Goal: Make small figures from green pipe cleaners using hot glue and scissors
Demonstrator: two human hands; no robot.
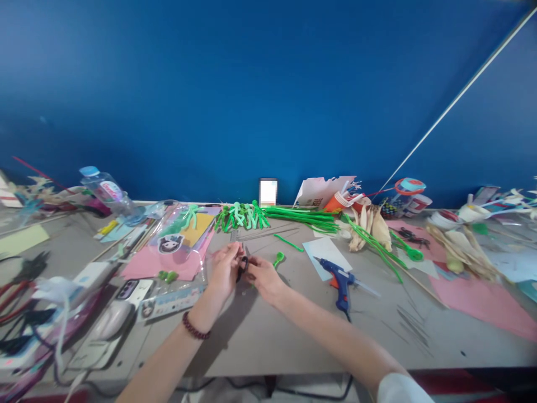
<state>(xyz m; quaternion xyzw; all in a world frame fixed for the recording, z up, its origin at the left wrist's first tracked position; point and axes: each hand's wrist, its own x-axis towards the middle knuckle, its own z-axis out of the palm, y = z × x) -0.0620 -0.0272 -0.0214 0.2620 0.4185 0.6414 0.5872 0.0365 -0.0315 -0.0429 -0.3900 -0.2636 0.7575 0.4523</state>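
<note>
My left hand point(226, 270) and my right hand point(265, 279) meet over the middle of the table, fingers closed close together. Between them is a small black looped handle point(242, 268), which looks like that of a pair of scissors; my right fingers grip it. What my left fingers pinch is hidden by the hand. Just right of my right hand lies a short green pipe-cleaner piece with a rounded end point(278, 258). Behind the hands sits a row of bent green pipe-cleaner shapes point(243, 215), beside a bundle of straight green pipe cleaners point(304, 215).
A blue glue gun point(343, 282) rests on the right, partly over white paper point(325, 254). Dried husks point(369, 226) and pink paper point(482, 302) lie farther right. On the left are a plastic bag point(168, 224), a white mouse point(112, 320), a power strip point(79, 285) and a bottle point(104, 187).
</note>
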